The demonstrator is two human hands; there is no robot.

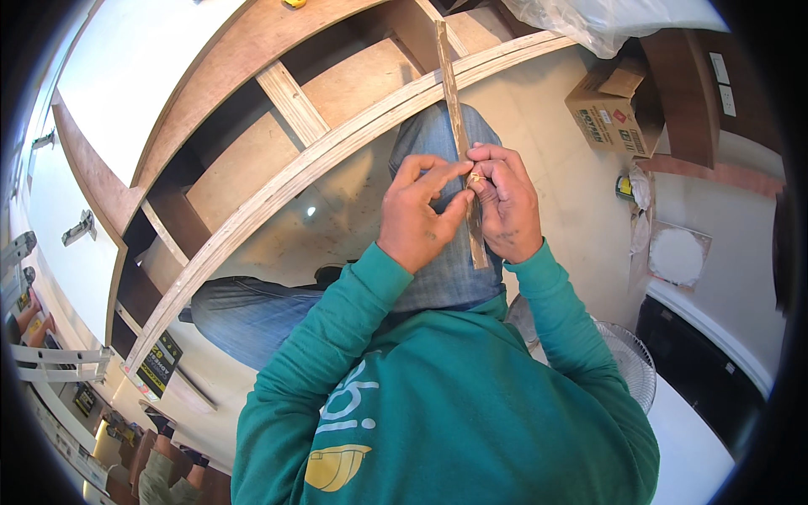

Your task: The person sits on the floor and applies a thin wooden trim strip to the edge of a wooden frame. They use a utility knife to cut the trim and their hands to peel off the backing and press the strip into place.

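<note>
The strip point(453, 93) is long, thin and narrow, of brown colour, with paler, mottled patches along its face. It passes through the place where both hands meet: the longer part goes forward from the grip and leans a little to the left, and the shorter part comes back toward the body and ends above the jeans point(438, 282). At the grip there is a small yellowish bit point(476, 177), crumpled in look.

The right hand point(507, 206) pinches this bit between thumb and forefinger, just at the right side of the strip. The left hand point(418, 210) is bent, with its forefinger and thumb reaching to the strip from the left; a gap is seen between these two, and one cannot tell if their tips press on something.

Forward of the grip, the curved rim point(362, 126) of the wooden frame point(290, 101) runs from lower left to upper right. The far end of the strip lies across the view of this rim, over the open compartments; whether they touch cannot be told. To the right of the grip, there is open floor point(551, 118) up to the box point(610, 109), which stands well apart. To the left, more bare floor is between the left hand and the rim.
</note>
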